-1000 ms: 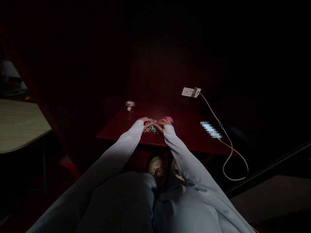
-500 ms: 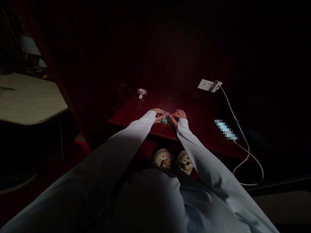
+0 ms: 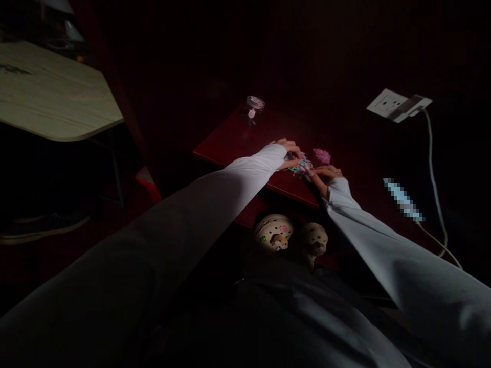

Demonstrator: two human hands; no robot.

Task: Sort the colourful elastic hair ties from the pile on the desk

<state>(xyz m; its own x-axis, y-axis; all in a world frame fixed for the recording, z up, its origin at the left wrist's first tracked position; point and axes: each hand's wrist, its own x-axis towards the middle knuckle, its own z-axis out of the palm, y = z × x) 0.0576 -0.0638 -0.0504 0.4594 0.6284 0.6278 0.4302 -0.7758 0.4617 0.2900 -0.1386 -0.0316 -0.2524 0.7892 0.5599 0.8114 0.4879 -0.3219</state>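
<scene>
Keeping both forearms low and steady would serve this fine fingertip work well; the left sleeve (image 3: pixel 233 186) and right sleeve (image 3: pixel 364 225) run forward from the body and converge over the near edge of the dark red table (image 3: pixel 230 135), above the decorated clogs (image 3: pixel 273 232).

At the near side of the table, the small coloured pieces (image 3: pixel 302 164), mint green and lilac among them, lie in a loose heap between the hands. Such thin, tangled bits should part best under light fingertips, one hand steadying the heap while the other teases.

The left hand (image 3: pixel 287 149) arches over from the left, knuckles up, fingers curled down onto the heap. The right hand (image 3: pixel 327 174) comes in lower from the right, wrist bent inward, fingers and thumb pointing left to the heap's edge. The light is too dim to tell whether either set of fingertips pinches a piece or merely touches.

Just beyond the right hand sits a pink clump (image 3: pixel 322 155), best left clear of the knuckles. Farther back on the left stands a clear jar (image 3: pixel 253 107).
</scene>
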